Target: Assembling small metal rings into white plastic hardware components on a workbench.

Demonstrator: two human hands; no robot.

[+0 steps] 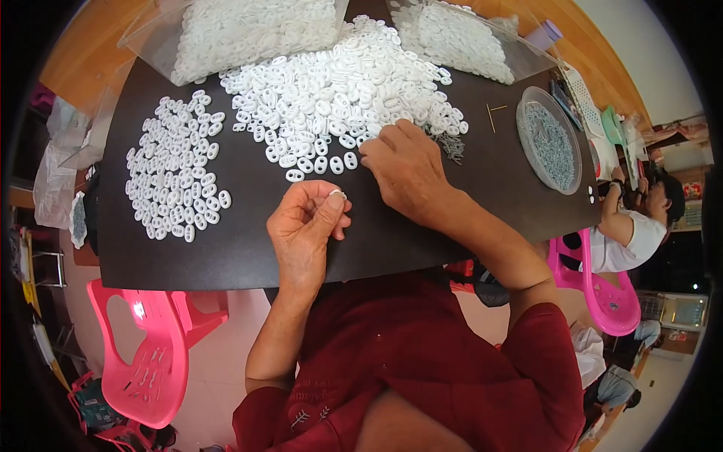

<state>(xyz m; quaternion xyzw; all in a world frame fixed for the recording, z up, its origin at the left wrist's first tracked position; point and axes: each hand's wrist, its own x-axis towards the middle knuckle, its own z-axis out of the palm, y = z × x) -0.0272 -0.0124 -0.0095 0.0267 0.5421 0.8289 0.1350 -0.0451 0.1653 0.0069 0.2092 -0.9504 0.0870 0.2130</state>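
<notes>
My left hand (305, 226) pinches one small white plastic ring (337, 193) between thumb and forefinger, above the matte black board (248, 248). My right hand (407, 169) rests fingers-down, holding nothing I can see, at the big heap of smooth oval rings (339, 90).

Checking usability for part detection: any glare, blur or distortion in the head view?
Head view: strong fisheye bend at the black mat's edges, black vignette in the corners; white plastic pieces nearly blown out but sharp; left hand and right hand crisp, no motion blur.
</notes>
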